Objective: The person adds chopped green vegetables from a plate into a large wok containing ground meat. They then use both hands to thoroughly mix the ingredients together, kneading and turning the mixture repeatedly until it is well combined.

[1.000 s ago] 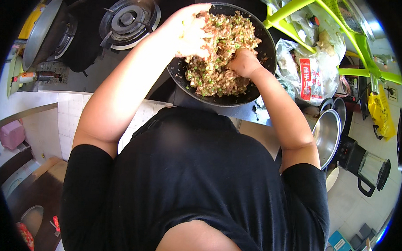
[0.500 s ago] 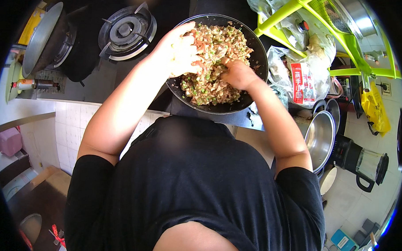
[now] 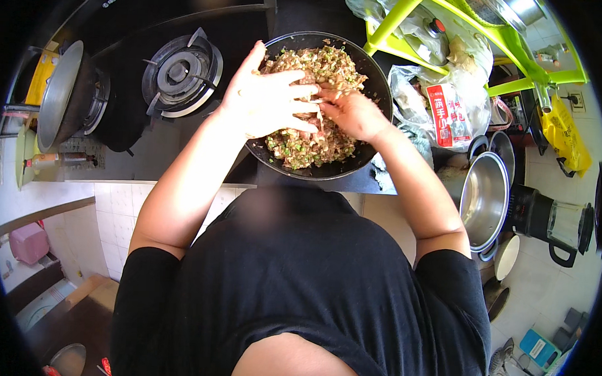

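A dark round pan (image 3: 315,176) on the counter holds a chopped mixture (image 3: 325,59) of pinkish-brown, pale and green bits, like a minced filling. My left hand (image 3: 267,100) is over the pan's left side, fingers spread and pointing right, with bits stuck to the fingertips. From the right, my right hand (image 3: 353,115) reaches into the middle of the mixture, its fingers stretched toward the left hand's fingertips. The two hands nearly meet there. Bits cling to the right fingers, and their tips are partly hidden in the mixture.
Left of the pan is a gas burner (image 3: 180,72), with a wok (image 3: 60,97) farther left. A green rack (image 3: 394,22) and plastic-wrapped packets (image 3: 443,117) crowd the right side. Nearer stand a steel pot (image 3: 484,201) and a blender (image 3: 552,223).
My left hand has turned and spread its fingers across the mixture. My right hand's fingers, curled before, now stretch left. The whole view has shifted slightly.
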The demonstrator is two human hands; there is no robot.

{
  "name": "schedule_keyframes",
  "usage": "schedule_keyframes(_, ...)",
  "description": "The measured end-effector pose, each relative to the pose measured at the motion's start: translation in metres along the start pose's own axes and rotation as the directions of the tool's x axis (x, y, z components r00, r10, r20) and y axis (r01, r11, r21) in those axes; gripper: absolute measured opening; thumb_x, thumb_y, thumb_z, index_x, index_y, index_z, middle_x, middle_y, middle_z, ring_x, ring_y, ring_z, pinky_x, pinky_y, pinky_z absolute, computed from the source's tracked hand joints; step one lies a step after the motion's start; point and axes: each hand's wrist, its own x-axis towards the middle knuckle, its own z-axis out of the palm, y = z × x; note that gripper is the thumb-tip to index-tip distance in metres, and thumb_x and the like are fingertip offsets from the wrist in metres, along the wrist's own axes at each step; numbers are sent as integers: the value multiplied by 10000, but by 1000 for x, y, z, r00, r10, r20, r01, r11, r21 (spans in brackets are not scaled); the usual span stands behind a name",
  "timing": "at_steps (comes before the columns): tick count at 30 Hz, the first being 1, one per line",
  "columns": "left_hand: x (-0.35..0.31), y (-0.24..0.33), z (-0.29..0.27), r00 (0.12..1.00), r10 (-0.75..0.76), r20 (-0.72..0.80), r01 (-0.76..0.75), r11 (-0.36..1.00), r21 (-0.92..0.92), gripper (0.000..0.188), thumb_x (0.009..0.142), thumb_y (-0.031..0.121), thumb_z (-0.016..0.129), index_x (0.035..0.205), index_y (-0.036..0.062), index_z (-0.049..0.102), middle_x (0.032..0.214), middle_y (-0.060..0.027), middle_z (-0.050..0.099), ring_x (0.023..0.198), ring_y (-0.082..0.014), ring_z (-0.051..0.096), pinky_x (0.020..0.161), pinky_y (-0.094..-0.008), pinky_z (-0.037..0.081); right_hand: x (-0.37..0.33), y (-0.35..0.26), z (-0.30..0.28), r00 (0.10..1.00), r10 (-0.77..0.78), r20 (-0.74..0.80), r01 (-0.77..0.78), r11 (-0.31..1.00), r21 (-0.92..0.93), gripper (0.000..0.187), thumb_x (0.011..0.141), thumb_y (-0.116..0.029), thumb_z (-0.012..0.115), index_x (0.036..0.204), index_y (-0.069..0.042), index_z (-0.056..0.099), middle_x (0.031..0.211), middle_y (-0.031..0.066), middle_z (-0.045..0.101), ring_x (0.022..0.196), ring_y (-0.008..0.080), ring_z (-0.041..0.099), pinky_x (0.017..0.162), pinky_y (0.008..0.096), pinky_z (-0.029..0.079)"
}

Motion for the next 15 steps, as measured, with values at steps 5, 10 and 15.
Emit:
schedule_keyframes(5, -1, 3, 6, 982, 139, -127, -116, 978, 171, 798, 829, 604, 240, 1355, 20, 103, 1389, -243, 108, 1279, -409, 115, 983, -610, 93, 8, -26, -34, 946, 320, -56, -302, 929, 213, 363, 819, -303, 566, 1090, -61, 558, 812, 117, 625, 725, 154, 590, 661, 272, 462)
schedule_keyframes(10, 9, 3, 1, 967, 202, -158, -161, 959, 235, 729, 862, 545, 238, 1325, -16, 189, 1362, -248, 200, 1250, -383, 230, 1016, -520, 184, 18, 17, 27, 933, 233, 275, -312, 139, 940, 562, 835, -513, 448, 1234, -118, 432, 1183, 91, 488, 1054, 189, 469, 864, 328, 358)
schedule_keyframes(15, 16, -4, -19, 892, 392, -226, -255, 848, 465, 665, 873, 432, 391, 1304, -43, 217, 1309, -264, 287, 1229, -348, 288, 1000, -473, 277, 19, -15, -14, 910, 337, 243, -212, -125, 969, 740, 791, -575, 456, 1264, -16, 344, 1271, 221, 376, 1159, 332, 382, 975, 444, 283)
